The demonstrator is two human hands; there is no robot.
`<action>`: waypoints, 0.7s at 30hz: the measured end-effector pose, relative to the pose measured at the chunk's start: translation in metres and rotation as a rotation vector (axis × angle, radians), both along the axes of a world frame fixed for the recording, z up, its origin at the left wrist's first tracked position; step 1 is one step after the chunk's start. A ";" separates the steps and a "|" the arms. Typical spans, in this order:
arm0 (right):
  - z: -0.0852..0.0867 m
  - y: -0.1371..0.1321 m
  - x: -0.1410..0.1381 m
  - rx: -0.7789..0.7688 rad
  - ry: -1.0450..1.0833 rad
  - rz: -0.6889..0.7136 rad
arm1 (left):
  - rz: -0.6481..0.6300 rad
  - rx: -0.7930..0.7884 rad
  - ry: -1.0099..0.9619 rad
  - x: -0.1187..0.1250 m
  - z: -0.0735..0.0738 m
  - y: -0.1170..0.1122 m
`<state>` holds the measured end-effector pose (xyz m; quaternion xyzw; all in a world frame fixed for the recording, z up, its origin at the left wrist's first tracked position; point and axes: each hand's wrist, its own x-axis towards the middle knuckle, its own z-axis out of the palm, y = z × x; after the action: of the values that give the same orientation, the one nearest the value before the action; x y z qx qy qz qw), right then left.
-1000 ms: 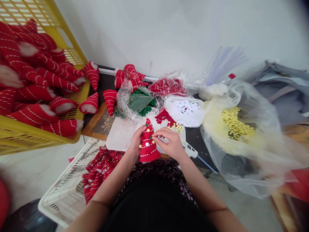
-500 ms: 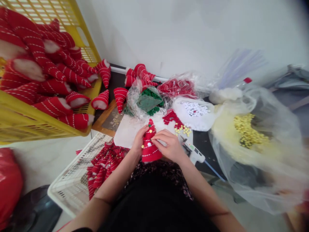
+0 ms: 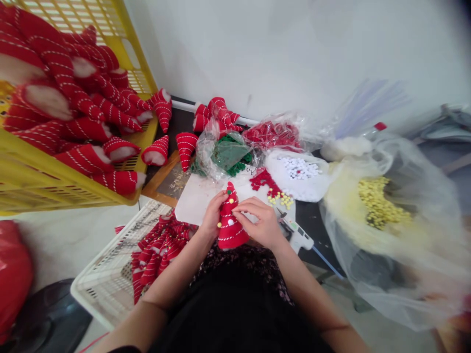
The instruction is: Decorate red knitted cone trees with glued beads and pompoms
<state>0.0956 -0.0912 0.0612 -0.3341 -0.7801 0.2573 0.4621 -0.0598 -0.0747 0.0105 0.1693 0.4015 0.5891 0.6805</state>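
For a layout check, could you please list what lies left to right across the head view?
yellow plastic crate, red striped felt cone, clear bag of green pompoms, white bag of white pompoms, clear bag of yellow pompoms

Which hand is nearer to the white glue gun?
The right hand is nearer, just left of the glue gun. The left hand is farther, beyond the red striped cone.

A red felt cone (image 3: 230, 225) striped white, dotted yellow, green and white.
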 end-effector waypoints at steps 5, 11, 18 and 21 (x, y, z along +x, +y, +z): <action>0.006 -0.003 -0.001 0.112 -0.103 0.045 | -0.018 0.102 0.083 0.006 0.011 -0.004; 0.009 -0.008 0.011 0.125 -0.009 -0.053 | -0.038 0.048 0.083 -0.016 0.011 -0.018; -0.007 -0.023 0.068 0.008 -0.049 -0.320 | -0.156 -0.158 0.445 -0.171 -0.031 -0.091; -0.019 -0.034 0.087 -0.105 -0.131 -0.386 | -0.054 -0.308 0.851 -0.235 -0.055 -0.107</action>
<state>0.1826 -0.1252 0.0418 -0.5170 -0.7155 0.1821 0.4331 -0.2948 -0.1815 -0.0449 0.3036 0.7241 0.3825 0.4871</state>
